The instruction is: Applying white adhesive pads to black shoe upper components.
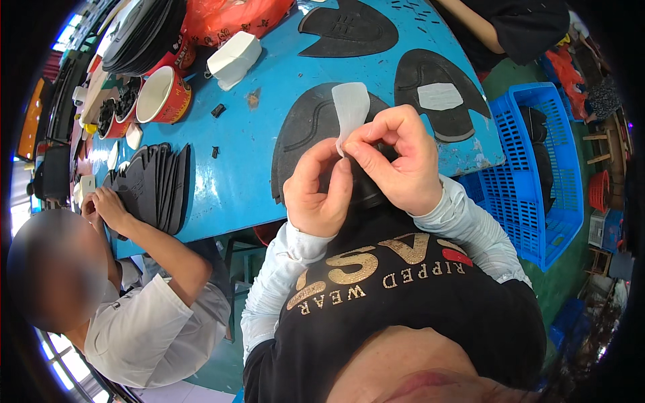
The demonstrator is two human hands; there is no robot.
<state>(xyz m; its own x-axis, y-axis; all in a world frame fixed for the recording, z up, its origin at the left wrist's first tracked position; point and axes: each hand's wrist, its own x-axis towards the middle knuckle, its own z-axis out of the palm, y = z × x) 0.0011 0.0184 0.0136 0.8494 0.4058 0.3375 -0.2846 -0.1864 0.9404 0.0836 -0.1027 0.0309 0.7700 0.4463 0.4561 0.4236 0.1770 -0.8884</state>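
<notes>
A thin, whitish, slightly see-through strip (351, 106) stands up from between my hands, wide at its top and narrow at its lower end. My right hand (400, 160) pinches that narrow end between thumb and forefinger. Thumb and fingers of my left hand (317, 187) close on the strip's lower edge, right beside the other fingertips. Under and behind both hands lies a flat black curved sheet (299, 127) with a raised line, partly hidden by them. To its right, a similar black piece (411, 77) bears a white patch (441, 96).
Another black piece (353, 30) lies at the blue table's (232, 161) far side. Left are a red-and-cream tub (164, 97), a white stack (234, 60) and fanned black pieces (154, 185) near a co-worker's hands (107, 207). A blue crate (557, 168) stands right.
</notes>
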